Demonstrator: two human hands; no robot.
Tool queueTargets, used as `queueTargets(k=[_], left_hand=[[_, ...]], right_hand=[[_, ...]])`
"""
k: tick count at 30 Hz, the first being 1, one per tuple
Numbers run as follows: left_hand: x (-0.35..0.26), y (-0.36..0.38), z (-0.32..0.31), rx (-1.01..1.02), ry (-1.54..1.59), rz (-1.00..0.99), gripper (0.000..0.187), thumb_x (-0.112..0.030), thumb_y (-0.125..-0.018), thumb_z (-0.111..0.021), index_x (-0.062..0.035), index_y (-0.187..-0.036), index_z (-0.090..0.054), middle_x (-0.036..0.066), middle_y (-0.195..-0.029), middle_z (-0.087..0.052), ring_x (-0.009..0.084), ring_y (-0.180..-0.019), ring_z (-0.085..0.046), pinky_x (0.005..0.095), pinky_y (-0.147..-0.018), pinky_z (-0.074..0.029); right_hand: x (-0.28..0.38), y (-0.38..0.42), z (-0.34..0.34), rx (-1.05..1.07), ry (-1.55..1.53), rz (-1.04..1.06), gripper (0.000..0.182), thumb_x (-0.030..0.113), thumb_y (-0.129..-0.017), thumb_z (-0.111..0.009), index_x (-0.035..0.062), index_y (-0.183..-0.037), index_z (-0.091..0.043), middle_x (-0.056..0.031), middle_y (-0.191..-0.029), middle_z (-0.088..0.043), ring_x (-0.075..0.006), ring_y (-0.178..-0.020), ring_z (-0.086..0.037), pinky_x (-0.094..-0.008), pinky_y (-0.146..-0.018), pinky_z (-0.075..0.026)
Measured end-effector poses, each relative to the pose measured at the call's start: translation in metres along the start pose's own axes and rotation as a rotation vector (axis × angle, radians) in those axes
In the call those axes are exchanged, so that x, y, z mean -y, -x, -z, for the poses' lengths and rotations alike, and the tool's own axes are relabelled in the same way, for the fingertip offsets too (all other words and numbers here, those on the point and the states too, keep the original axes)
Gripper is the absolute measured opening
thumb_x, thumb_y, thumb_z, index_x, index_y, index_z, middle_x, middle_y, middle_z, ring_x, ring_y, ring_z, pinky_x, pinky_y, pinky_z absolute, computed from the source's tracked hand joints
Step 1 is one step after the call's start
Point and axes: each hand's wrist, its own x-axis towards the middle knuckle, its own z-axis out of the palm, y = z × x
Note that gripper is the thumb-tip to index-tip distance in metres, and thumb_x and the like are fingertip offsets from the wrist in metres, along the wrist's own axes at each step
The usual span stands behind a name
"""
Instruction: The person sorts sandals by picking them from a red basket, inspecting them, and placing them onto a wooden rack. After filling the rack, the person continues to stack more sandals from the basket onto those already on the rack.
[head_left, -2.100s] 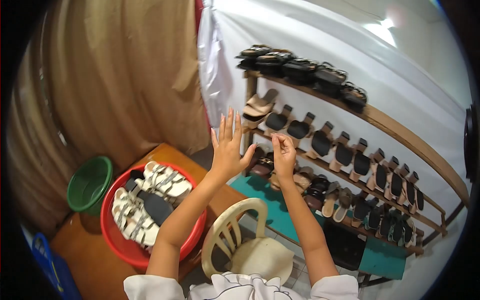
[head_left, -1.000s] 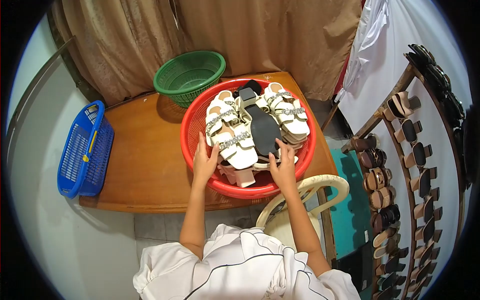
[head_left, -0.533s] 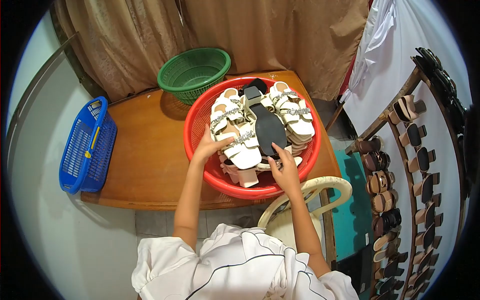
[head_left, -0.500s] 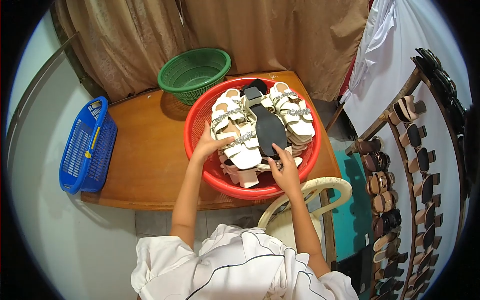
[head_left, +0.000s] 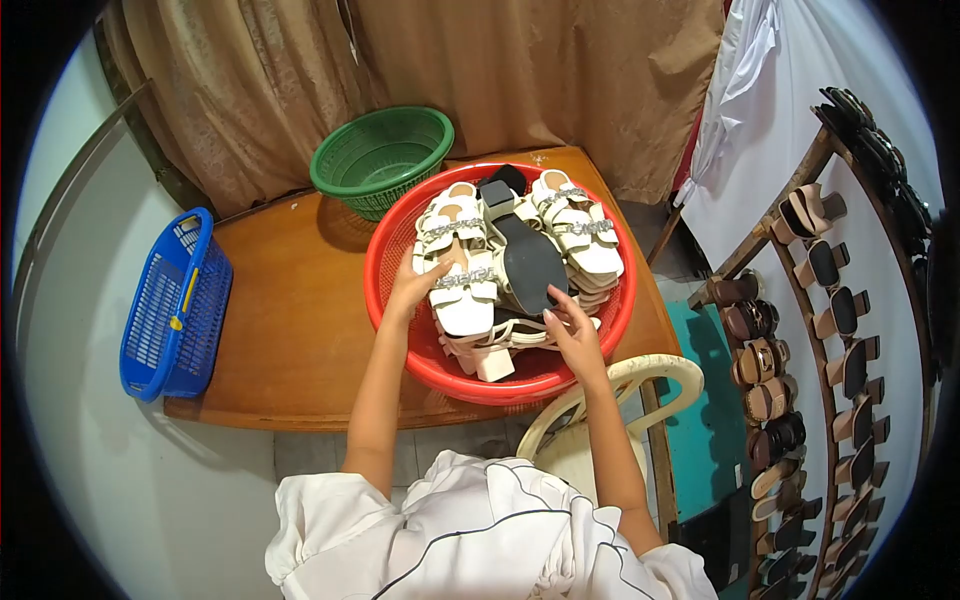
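Observation:
White strappy sandals with sparkling bands and block heels are piled in a red basket. My left hand grips a white sandal at the pile's left side, thumb over its strap, other fingers hidden behind its edge. Beside it lies an upturned sandal, its black sole facing up and its heel pointing away from me. My right hand holds this one at the toe end, index fingertip on the sole and thumb by the edge. Another white sandal rests on the stack at the right.
The basket stands on a wooden table. A green basket is at the back, a blue basket at the left edge. A cream plastic chair touches the near right side. Shoe racks line the right.
The sandal in my left hand has shifted left and turned straighter, uncovering more of the black sole. My right hand stays at the toe of the upturned sandal. The view has shifted slightly.

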Motion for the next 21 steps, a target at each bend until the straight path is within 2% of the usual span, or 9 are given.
queueTargets(k=[1, 2, 3, 5, 8, 13, 16, 19, 21], left_hand=[[0.001, 0.002, 0.001, -0.01, 0.001, 0.022, 0.054, -0.009, -0.069, -0.07, 0.0035, -0.113, -0.042, 0.013, -0.105, -0.055, 0.0178, -0.092, -0.055, 0.0279, -0.077, -0.046], [0.002, 0.001, 0.002, -0.02, -0.011, 0.046, 0.054, -0.01, -0.07, -0.07, 0.0039, -0.114, -0.041, 0.013, -0.104, -0.055, 0.0179, -0.092, -0.055, 0.0279, -0.077, -0.046], [0.004, 0.0, 0.003, -0.017, -0.009, 0.043, 0.054, -0.01, -0.07, -0.07, 0.004, -0.114, -0.041, 0.013, -0.104, -0.055, 0.018, -0.092, -0.056, 0.0279, -0.077, -0.046], [0.009, -0.003, 0.005, -0.017, -0.007, 0.028, 0.055, -0.011, -0.07, -0.07, 0.0043, -0.115, -0.041, 0.014, -0.104, -0.056, 0.0181, -0.091, -0.056, 0.0279, -0.077, -0.046], [0.01, 0.0, 0.008, 0.017, 0.047, 0.037, 0.053, -0.011, -0.07, -0.069, 0.0039, -0.114, -0.044, 0.013, -0.103, -0.057, 0.0174, -0.089, -0.057, 0.0277, -0.077, -0.046], [-0.001, 0.008, 0.006, 0.039, 0.067, 0.051, 0.052, -0.013, -0.071, -0.069, 0.0029, -0.114, -0.045, 0.012, -0.102, -0.058, 0.0154, -0.086, -0.058, 0.0266, -0.075, -0.046], [0.018, -0.004, 0.013, 0.029, -0.132, -0.024, 0.055, -0.024, -0.071, -0.069, 0.0021, -0.114, -0.046, 0.015, -0.103, -0.056, 0.0194, -0.091, -0.055, 0.0297, -0.079, -0.044], [0.033, -0.01, 0.018, -0.059, -0.364, -0.035, 0.058, -0.034, -0.071, -0.067, 0.0013, -0.113, -0.048, 0.019, -0.105, -0.053, 0.0247, -0.099, -0.05, 0.0334, -0.083, -0.042], [0.039, -0.012, 0.018, -0.088, -0.363, -0.022, 0.059, -0.038, -0.071, -0.066, 0.0008, -0.113, -0.049, 0.02, -0.106, -0.05, 0.0271, -0.101, -0.047, 0.0348, -0.085, -0.04]], right_hand=[[0.001, -0.003, 0.001, 0.021, -0.072, -0.038, 0.042, 0.011, -0.083, -0.055, 0.0087, -0.123, -0.043, -0.0019, -0.087, -0.048, -0.0071, -0.072, -0.049, -0.0196, -0.061, -0.043], [0.004, -0.006, 0.002, 0.019, -0.087, -0.151, 0.048, 0.01, -0.083, -0.055, 0.0108, -0.127, -0.038, 0.0001, -0.079, -0.045, -0.0054, -0.066, -0.046, -0.019, -0.057, -0.042], [0.017, -0.009, 0.003, 0.021, -0.187, -0.269, 0.051, 0.009, -0.083, -0.053, 0.0119, -0.129, -0.032, -0.0012, -0.082, -0.05, -0.0066, -0.07, -0.05, -0.0201, -0.06, -0.044], [0.009, -0.02, 0.0, -0.09, -0.347, -0.254, 0.052, 0.009, -0.084, -0.052, 0.0121, -0.13, -0.029, -0.0046, -0.088, -0.055, -0.0088, -0.074, -0.054, -0.0212, -0.062, -0.045], [0.001, -0.029, 0.003, -0.069, -0.321, -0.194, 0.053, 0.008, -0.084, -0.052, 0.0123, -0.13, -0.027, -0.0084, -0.096, -0.057, -0.0123, -0.081, -0.057, -0.0239, -0.068, -0.048], [0.02, -0.024, 0.011, -0.115, -0.539, -0.075, 0.052, 0.006, -0.084, -0.05, 0.0148, -0.13, -0.026, -0.0093, -0.102, -0.057, -0.0135, -0.085, -0.058, -0.0274, -0.072, -0.05], [0.022, -0.015, 0.02, -0.097, -0.62, -0.014, 0.054, 0.005, -0.085, -0.048, 0.0163, -0.131, -0.021, -0.011, -0.11, -0.053, -0.0158, -0.091, -0.057, -0.0307, -0.08, -0.049], [0.032, -0.01, 0.023, -0.076, -0.651, 0.029, 0.053, 0.004, -0.085, -0.048, 0.0156, -0.13, -0.022, -0.0107, -0.112, -0.052, -0.0161, -0.096, -0.055, -0.0321, -0.083, -0.047], [0.031, -0.01, 0.024, -0.037, -0.623, 0.006, 0.052, 0.004, -0.085, -0.048, 0.0148, -0.129, -0.022, -0.0099, -0.112, -0.052, -0.0154, -0.097, -0.054, -0.0311, -0.083, -0.046]])
